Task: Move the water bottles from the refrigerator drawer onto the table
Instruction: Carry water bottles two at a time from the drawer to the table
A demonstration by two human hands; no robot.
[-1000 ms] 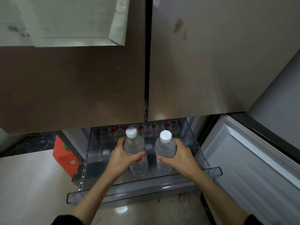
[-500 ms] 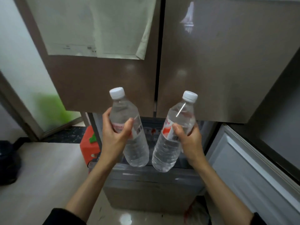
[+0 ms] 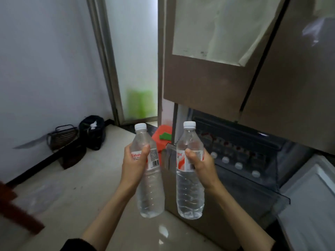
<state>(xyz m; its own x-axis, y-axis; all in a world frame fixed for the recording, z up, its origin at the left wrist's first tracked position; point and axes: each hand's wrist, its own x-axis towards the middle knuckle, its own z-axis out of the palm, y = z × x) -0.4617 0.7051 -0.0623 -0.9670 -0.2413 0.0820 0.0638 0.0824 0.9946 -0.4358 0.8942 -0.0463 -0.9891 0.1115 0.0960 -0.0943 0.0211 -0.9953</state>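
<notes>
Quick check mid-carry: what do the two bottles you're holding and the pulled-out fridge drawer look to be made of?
Left bottle and right bottle: thin clear plastic, probably PET; ribbed see-through walls, glossy printed labels, white ridged screw caps that look like opaque plastic. Fridge drawer: smoky translucent rigid plastic, it seems; the bottles inside show through its wall and the rim glints.

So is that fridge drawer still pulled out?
Open. The refrigerator drawer juts out below the upper doors, with white bottle caps showing inside.
</notes>
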